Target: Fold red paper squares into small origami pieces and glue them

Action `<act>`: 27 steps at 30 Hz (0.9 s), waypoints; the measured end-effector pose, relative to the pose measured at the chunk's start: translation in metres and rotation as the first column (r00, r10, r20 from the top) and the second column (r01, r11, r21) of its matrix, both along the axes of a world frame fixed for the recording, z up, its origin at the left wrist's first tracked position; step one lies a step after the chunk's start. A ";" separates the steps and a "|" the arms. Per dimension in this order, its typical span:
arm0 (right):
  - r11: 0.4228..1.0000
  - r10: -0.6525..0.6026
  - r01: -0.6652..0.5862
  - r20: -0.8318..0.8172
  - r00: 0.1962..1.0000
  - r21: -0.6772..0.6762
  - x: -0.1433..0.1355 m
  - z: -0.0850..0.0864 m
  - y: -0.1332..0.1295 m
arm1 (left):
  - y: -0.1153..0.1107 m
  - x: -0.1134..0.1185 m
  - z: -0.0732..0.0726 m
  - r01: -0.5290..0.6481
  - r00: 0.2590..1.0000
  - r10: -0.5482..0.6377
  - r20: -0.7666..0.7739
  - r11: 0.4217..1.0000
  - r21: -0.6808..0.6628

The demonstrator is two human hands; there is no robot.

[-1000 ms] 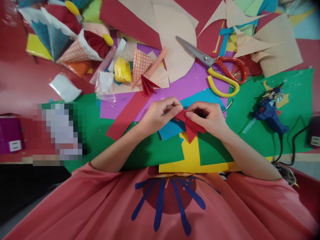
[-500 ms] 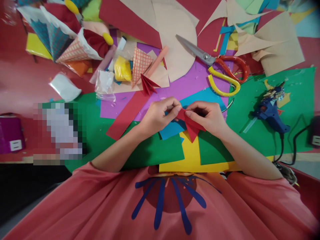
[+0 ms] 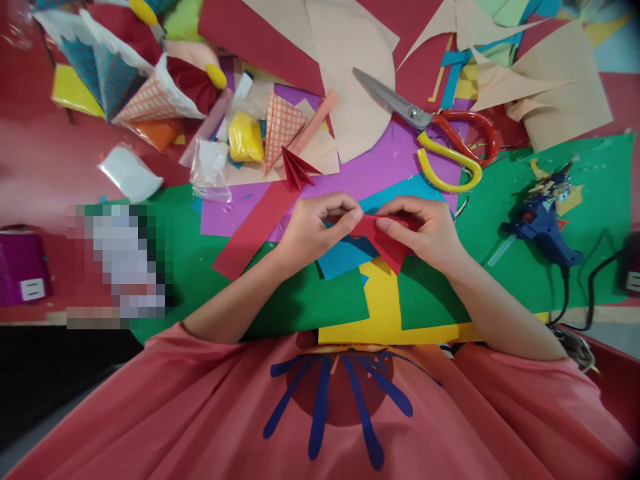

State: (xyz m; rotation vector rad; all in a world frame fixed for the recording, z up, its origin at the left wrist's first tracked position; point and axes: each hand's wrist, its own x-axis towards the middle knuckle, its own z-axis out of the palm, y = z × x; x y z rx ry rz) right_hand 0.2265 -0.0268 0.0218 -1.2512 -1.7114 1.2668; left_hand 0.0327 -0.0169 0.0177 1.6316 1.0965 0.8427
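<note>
A folded piece of red paper (image 3: 389, 243) is pinched between my two hands, its pointed flap hanging down. My left hand (image 3: 320, 230) grips its left end between thumb and fingers. Closed on its right part is my right hand (image 3: 425, 230), with the thumb on top. Beneath the hands lies a blue sheet (image 3: 345, 255) on green sheets (image 3: 310, 293). Just beyond my left hand, a red paper strip (image 3: 257, 230) slants toward a small pleated red fan (image 3: 296, 172). My fingers hide part of the folded paper.
Large scissors (image 3: 415, 117) with red and yellow handles lie partly open beyond my right hand. A blue glue gun (image 3: 543, 223) rests at the right, its cord trailing to the edge. Patterned cones (image 3: 145, 97), bagged clay (image 3: 246, 137) and beige paper scraps (image 3: 560, 87) fill the back.
My right hand has shifted slightly right, apart from the left, and more of the red paper shows between them. Its hanging flap has swung right and up a little.
</note>
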 end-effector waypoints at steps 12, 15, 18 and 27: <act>1.000 -0.010 0.010 0.017 1.000 -0.013 0.000 0.001 0.000 | -0.001 0.000 0.000 -0.012 1.000 0.012 -0.020 1.000 0.008; 1.000 -0.016 0.016 0.020 1.000 -0.012 -0.001 0.002 0.000 | -0.001 0.001 0.001 -0.010 0.999 0.011 -0.035 1.000 0.012; 1.000 -0.017 0.018 0.028 0.999 -0.021 -0.001 0.002 -0.001 | -0.001 0.001 0.001 -0.005 0.999 0.005 -0.042 1.000 0.008; 1.000 -0.002 0.001 0.038 0.999 0.016 -0.003 0.003 -0.002 | -0.002 0.001 -0.001 0.042 0.996 -0.045 -0.071 0.998 -0.048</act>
